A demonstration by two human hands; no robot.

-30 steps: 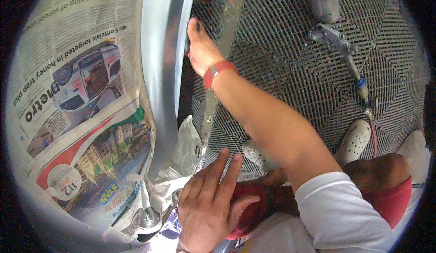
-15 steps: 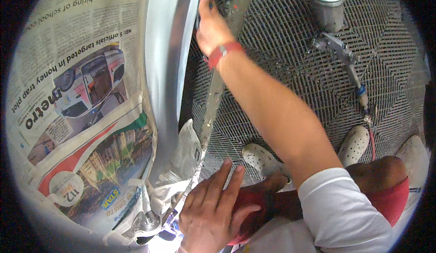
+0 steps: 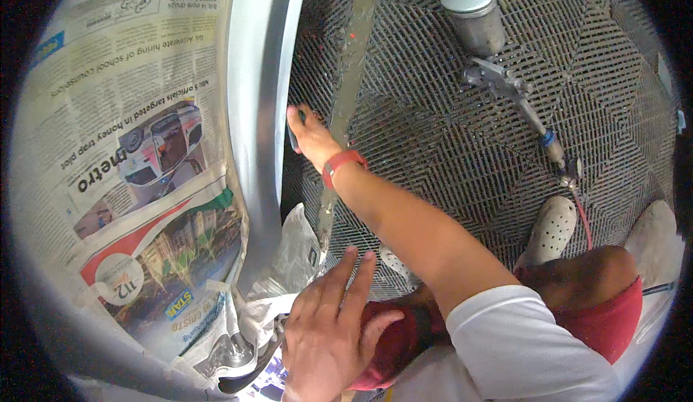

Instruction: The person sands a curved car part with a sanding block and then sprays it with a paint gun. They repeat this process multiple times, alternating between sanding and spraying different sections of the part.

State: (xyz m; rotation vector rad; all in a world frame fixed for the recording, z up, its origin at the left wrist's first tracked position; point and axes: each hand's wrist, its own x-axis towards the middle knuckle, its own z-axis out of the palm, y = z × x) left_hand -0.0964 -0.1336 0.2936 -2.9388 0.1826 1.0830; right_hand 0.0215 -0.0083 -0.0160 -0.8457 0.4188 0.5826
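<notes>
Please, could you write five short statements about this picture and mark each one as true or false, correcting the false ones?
1. The right hand is beside the curved grey panel. True.
2. The left hand is closed into a fist. False: the left hand is open.
3. The right arm wears a red band. True.
4. The spray gun is in the left hand. False: the spray gun is apart from both hands.
5. Newspaper is to the left of the panel. True.
</notes>
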